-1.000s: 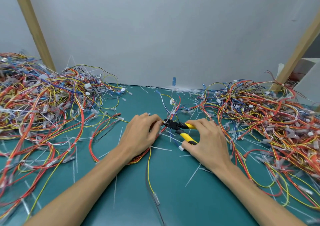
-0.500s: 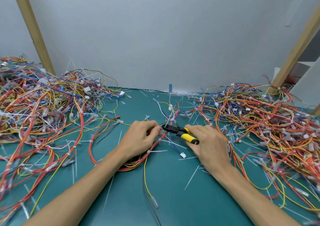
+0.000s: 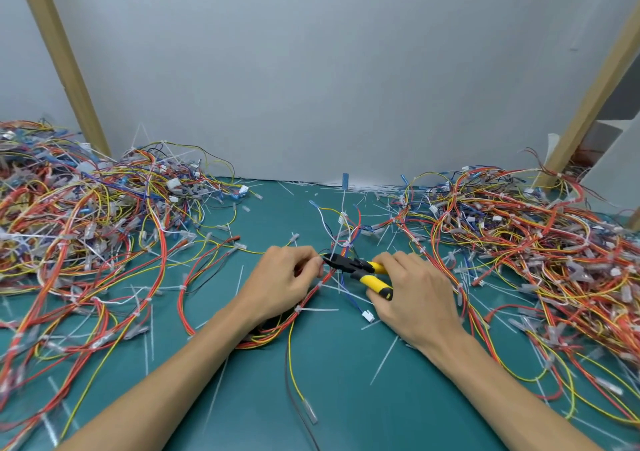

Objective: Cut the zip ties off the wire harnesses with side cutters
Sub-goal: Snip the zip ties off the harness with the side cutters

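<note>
1. Teal mat [image 3: 346, 398] fills the near ground for us. Both forearms run up across it, loose cut tie strips [image 3: 384, 360] are scattered about, and a yellow lead [image 3: 294, 374] trails toward our edge.
2. Up we go to the left hand [image 3: 284, 284]. Its fingers are curled and pinch the wires of a red-and-orange wire harness [image 3: 277, 338] that loops out from beneath the wrist. A white zip tie [image 3: 301, 309] is cinched on that loop, just beside the heel of the hand.
3. The right hand [image 3: 415, 294] is wrapped round the yellow handles of the side cutters [image 3: 360, 270]. The black head points left, with its tip right at the left fingertips (whether the blades sit on a tie, we cannot tell).
4. A small white connector [image 3: 368, 316] lies on the mat just below the cutters, beside the right hand.
5. Farther out we see a big tangle of harnesses on the left [image 3: 86, 225] and another on the right [image 3: 519, 242]. The two are well apart, with the hands between them.
6. At the back stands a plain grey wall [image 3: 329, 69], with a slanted wooden post [image 3: 59, 52] on the left and another wooden post [image 3: 595, 87] on the right.
</note>
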`<state>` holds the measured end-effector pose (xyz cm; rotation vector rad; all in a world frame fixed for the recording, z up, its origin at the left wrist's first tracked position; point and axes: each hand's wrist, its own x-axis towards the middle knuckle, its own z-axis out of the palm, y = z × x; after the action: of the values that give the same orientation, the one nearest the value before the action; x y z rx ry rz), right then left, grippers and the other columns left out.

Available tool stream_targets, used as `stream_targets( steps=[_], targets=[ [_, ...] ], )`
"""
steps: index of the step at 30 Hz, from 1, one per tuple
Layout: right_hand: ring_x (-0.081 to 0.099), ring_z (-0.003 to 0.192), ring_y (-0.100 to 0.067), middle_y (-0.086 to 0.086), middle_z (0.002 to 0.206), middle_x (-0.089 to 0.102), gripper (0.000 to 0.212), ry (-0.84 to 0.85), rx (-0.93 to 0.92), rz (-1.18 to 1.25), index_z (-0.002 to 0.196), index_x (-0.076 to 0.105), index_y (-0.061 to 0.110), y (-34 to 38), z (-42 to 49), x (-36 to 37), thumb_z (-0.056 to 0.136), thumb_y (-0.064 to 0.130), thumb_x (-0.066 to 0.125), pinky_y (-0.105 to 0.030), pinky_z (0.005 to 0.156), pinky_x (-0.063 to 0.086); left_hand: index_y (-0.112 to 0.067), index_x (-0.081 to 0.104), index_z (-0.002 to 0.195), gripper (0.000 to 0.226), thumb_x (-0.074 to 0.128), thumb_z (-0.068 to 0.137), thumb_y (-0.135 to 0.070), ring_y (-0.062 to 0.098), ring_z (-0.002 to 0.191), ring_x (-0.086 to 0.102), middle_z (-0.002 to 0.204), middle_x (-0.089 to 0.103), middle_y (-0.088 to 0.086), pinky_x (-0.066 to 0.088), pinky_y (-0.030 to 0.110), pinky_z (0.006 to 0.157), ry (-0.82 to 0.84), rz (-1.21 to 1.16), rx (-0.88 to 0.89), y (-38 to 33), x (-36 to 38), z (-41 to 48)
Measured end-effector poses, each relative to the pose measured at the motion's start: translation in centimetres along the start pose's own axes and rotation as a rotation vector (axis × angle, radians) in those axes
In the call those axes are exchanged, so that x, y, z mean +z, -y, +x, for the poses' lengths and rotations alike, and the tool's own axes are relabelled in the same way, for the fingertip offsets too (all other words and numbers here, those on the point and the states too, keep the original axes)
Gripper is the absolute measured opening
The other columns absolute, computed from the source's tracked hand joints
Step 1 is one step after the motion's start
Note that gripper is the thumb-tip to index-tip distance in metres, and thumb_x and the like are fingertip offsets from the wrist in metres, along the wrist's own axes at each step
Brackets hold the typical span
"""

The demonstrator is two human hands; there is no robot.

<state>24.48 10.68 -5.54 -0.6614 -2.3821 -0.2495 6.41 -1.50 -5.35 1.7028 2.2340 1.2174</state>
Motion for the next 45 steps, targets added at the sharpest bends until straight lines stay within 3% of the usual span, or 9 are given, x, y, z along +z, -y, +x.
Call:
stream_targets(
  steps=[10, 14, 18, 21, 24, 28, 31, 35, 45],
  targets=[
    [0.054, 0.064, -0.024, 0.007, 0.065, 0.048, 0.029, 0.168, 0.072, 0.017, 0.078, 0.041, 0.027, -0.1, -0.1, 0.0, 0.079, 0.047, 0.061, -0.03, 0.052, 0.028, -0.017, 0.055, 0.069, 0.029, 0.051, 0.097, -0.02, 0.018, 0.051, 0.042, 0.052, 0.048, 0.001, 0.034, 0.032, 0.056, -0.021, 0.026, 0.047, -0.1, 0.0, -0.2],
    [0.052, 0.069, -0.024, 0.008, 0.072, 0.049, 0.026, 0.22, 0.136, 0.07, 0.083, 0.042, 0.026, 0.0, -0.1, 0.2, 0.086, 0.048, 0.057, -0.033, 0.055, 0.033, -0.016, 0.057, 0.072, 0.024, 0.056, 0.095, -0.02, 0.016, 0.054, 0.044, 0.055, 0.052, 0.001, 0.031, 0.018, 0.056, -0.081, -0.015, 0.067, -0.1, 0.1, -0.1],
    [0.044, 0.065, -0.025, 0.007, 0.072, 0.046, 0.025, 0.187, 0.171, 0.083, 0.084, 0.04, 0.024, -0.1, -0.1, 0.1, 0.087, 0.04, 0.059, -0.033, 0.052, 0.031, -0.023, 0.064, 0.084, 0.02, 0.06, 0.09, -0.042, 0.007, 0.062, 0.05, 0.07, 0.062, -0.008, 0.037, 0.02, 0.062, 0.097, -0.119, -0.06, 0.1, 0.0, 0.2],
    [0.041, 0.062, -0.025, 0.007, 0.07, 0.043, 0.03, 0.134, 0.17, 0.095, 0.082, 0.035, 0.024, -0.1, -0.1, -0.2, 0.084, 0.033, 0.064, -0.032, 0.05, 0.028, -0.022, 0.069, 0.104, 0.017, 0.057, 0.097, -0.03, 0.01, 0.08, 0.065, 0.091, 0.075, -0.003, 0.045, 0.019, 0.07, 0.282, -0.394, -0.17, -0.6, -0.8, 0.7],
    [0.042, 0.062, -0.025, 0.008, 0.072, 0.041, 0.035, 0.111, 0.148, 0.107, 0.084, 0.032, 0.025, 0.0, -0.1, -0.3, 0.082, 0.032, 0.066, -0.032, 0.05, 0.027, -0.006, 0.068, 0.099, 0.029, 0.045, 0.102, -0.022, 0.018, 0.067, 0.068, 0.082, 0.075, 0.006, 0.044, 0.02, 0.056, 0.464, -0.735, -0.298, -1.6, -1.2, 0.9],
    [0.05, 0.067, -0.029, 0.007, 0.074, 0.04, 0.038, 0.119, 0.157, 0.066, 0.088, 0.032, 0.024, 0.0, 0.0, -0.1, 0.083, 0.035, 0.068, -0.033, 0.053, 0.026, -0.007, 0.048, 0.083, 0.027, 0.037, 0.104, -0.022, 0.009, 0.036, 0.034, 0.052, 0.041, -0.003, 0.025, 0.017, 0.037, 0.391, -0.96, -0.393, -2.4, 0.2, 0.5],
    [0.039, 0.061, -0.024, 0.008, 0.072, 0.039, 0.039, 0.098, 0.148, 0.006, 0.087, 0.033, 0.023, 0.0, -0.1, -0.1, 0.081, 0.036, 0.07, -0.03, 0.052, 0.023, -0.017, 0.037, 0.078, 0.03, 0.031, 0.107, -0.022, 0.008, 0.042, 0.017, 0.054, 0.024, -0.007, 0.018, 0.015, 0.036, 0.244, -0.873, -0.354, -2.8, 1.6, 0.0],
    [0.052, 0.066, -0.025, 0.005, 0.073, 0.05, 0.034, 0.09, 0.146, -0.019, 0.096, 0.052, 0.019, 0.0, -0.1, -0.2, 0.078, 0.038, 0.073, -0.029, 0.054, 0.027, -0.018, 0.039, 0.07, 0.037, 0.034, 0.106, -0.025, 0.006, 0.042, 0.027, 0.045, 0.034, -0.013, 0.025, 0.024, 0.045, 0.043, -0.501, -0.2, -2.3, 2.9, -0.6],
    [0.047, 0.086, -0.021, 0.003, 0.097, 0.055, 0.039, 0.148, 0.141, 0.103, 0.115, 0.053, 0.021, -0.1, -0.1, -0.3, 0.082, 0.035, 0.068, -0.035, 0.076, 0.041, -0.026, 0.046, 0.07, 0.036, 0.036, 0.105, -0.025, 0.006, 0.044, 0.039, 0.047, 0.047, -0.012, 0.03, 0.024, 0.05, -0.023, -0.387, -0.142, -1.9, 3.5, -0.7]
  ],
)
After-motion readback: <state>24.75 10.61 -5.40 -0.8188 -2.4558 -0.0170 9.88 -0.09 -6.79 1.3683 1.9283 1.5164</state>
